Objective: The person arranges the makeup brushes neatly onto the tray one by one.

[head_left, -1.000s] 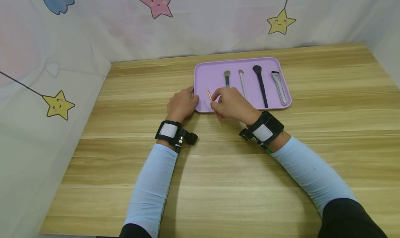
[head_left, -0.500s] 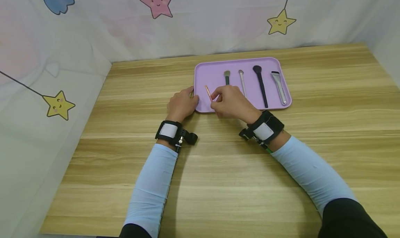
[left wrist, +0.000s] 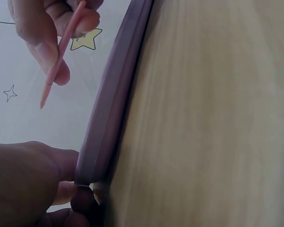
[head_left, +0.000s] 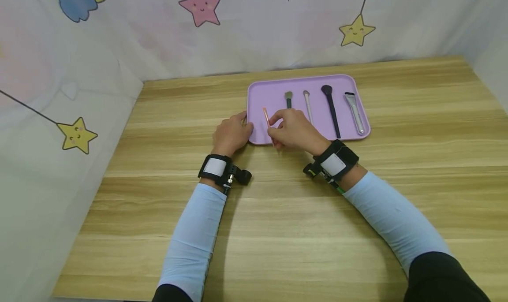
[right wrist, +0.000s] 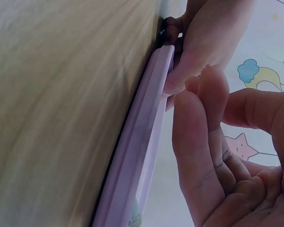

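My right hand pinches a thin pink makeup brush between thumb and fingers, held slanted over the left part of a lilac tray. In the left wrist view, the pink brush points its pale orange tip downward, above the tray rim. My left hand grips the tray's left end near its front corner, thumb on the rim and fingers underneath. The right hand partly covers a green-handled brush lying on the tray.
Right of it on the tray lie a slim pale brush, a large black brush and a flat silver brush, roughly parallel. The tray rests on a wooden table. A white curtain with printed stars hangs behind.
The pink brush has shifted slightly away from me and turned a little in the right fingers. The left hand keeps its hold on the tray, and the other brushes stay put.
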Available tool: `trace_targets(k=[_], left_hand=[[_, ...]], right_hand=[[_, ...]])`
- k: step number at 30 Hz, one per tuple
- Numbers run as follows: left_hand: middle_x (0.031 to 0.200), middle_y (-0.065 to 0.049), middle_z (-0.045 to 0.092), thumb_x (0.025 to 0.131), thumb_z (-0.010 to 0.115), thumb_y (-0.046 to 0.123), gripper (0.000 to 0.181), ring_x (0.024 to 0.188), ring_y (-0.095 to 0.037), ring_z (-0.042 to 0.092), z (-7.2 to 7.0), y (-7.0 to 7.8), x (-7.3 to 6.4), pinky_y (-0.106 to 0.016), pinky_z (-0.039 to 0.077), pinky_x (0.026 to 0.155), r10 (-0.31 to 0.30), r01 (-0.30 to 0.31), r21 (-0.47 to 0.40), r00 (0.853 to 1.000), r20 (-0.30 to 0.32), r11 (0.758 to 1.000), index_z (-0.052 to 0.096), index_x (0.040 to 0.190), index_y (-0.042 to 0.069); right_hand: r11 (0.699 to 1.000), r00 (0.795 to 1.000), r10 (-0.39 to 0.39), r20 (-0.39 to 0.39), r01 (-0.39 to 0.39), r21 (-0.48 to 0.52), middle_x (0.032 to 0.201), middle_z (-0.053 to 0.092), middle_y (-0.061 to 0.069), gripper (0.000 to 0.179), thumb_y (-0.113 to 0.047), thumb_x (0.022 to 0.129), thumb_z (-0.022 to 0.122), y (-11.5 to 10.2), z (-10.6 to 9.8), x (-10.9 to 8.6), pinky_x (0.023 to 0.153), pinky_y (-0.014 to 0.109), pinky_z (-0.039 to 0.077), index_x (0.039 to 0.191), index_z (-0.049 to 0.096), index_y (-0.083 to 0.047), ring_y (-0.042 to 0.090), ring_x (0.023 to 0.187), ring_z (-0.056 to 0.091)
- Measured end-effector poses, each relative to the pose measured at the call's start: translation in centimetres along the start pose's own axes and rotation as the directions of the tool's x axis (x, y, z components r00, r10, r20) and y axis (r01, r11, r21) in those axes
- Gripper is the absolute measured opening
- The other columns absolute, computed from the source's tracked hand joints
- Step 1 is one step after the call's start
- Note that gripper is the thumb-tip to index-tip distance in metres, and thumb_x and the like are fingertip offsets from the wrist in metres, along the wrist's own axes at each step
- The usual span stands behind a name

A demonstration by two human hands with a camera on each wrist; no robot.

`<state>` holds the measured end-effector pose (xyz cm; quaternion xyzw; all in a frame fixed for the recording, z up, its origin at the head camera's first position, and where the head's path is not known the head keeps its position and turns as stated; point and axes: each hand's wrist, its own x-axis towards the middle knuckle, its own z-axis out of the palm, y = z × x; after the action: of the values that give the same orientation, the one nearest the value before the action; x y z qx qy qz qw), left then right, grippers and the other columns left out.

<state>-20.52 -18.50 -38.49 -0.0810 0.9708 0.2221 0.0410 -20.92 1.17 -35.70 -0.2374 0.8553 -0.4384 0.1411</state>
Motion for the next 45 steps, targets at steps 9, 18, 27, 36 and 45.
trace_targets(k=[9, 18, 27, 36, 45], left_hand=[[0.142, -0.012, 0.058, 0.098, 0.050, 0.040, 0.055, 0.113, -0.034, 0.060, 0.1, 0.0, -0.1, -0.049, 0.049, 0.081, 0.000, 0.000, 0.003, 1.000, -0.007, 1.000, 0.051, 0.151, 0.024], [0.140, -0.013, 0.059, 0.097, 0.050, 0.040, 0.056, 0.108, -0.034, 0.060, 0.0, 0.0, 0.0, -0.049, 0.049, 0.079, 0.005, -0.005, 0.006, 1.000, -0.011, 1.000, 0.051, 0.151, 0.024], [0.141, -0.013, 0.058, 0.097, 0.049, 0.040, 0.057, 0.112, -0.035, 0.060, 0.2, -0.2, 0.2, -0.049, 0.049, 0.080, 0.005, -0.005, 0.013, 1.000, -0.006, 1.000, 0.050, 0.152, 0.024], [0.141, -0.013, 0.058, 0.097, 0.049, 0.041, 0.056, 0.114, -0.035, 0.060, 0.2, -0.2, 0.1, -0.049, 0.049, 0.081, 0.003, -0.003, 0.012, 1.000, -0.011, 1.000, 0.050, 0.151, 0.024], [0.141, -0.014, 0.058, 0.097, 0.050, 0.040, 0.057, 0.116, -0.037, 0.059, 0.1, -0.1, 0.1, -0.050, 0.049, 0.081, 0.010, -0.010, 0.015, 1.000, -0.018, 1.000, 0.051, 0.151, 0.024]], right_hand=[[0.998, 1.000, 0.006, 0.031, -0.007, 0.056, 0.067, 0.071, 0.007, 0.025, -0.012, 0.095, 0.060, 0.6, 0.5, 0.8, 0.053, 0.033, 0.056, 0.113, 0.063, 0.003, 0.026, 0.058, 0.069], [0.999, 1.000, 0.024, 0.017, -0.025, 0.044, 0.067, 0.071, 0.008, 0.022, -0.013, 0.096, 0.061, 0.9, 0.3, 1.4, 0.051, 0.032, 0.055, 0.113, 0.063, 0.002, 0.024, 0.055, 0.068], [0.995, 0.996, 0.083, 0.024, -0.084, 0.055, 0.070, 0.071, 0.010, 0.024, -0.013, 0.098, 0.063, 0.9, 0.1, 1.8, 0.051, 0.032, 0.055, 0.116, 0.063, 0.003, 0.022, 0.056, 0.068], [0.992, 0.992, 0.119, 0.033, -0.121, 0.039, 0.069, 0.071, 0.010, 0.022, -0.012, 0.097, 0.063, 1.1, 0.1, 2.4, 0.050, 0.031, 0.055, 0.113, 0.062, 0.003, 0.019, 0.054, 0.067], [0.988, 0.987, 0.151, 0.053, -0.153, 0.033, 0.066, 0.070, 0.012, 0.021, -0.009, 0.097, 0.062, 0.8, 0.2, 3.0, 0.048, 0.030, 0.054, 0.111, 0.063, 0.006, 0.017, 0.050, 0.066]])
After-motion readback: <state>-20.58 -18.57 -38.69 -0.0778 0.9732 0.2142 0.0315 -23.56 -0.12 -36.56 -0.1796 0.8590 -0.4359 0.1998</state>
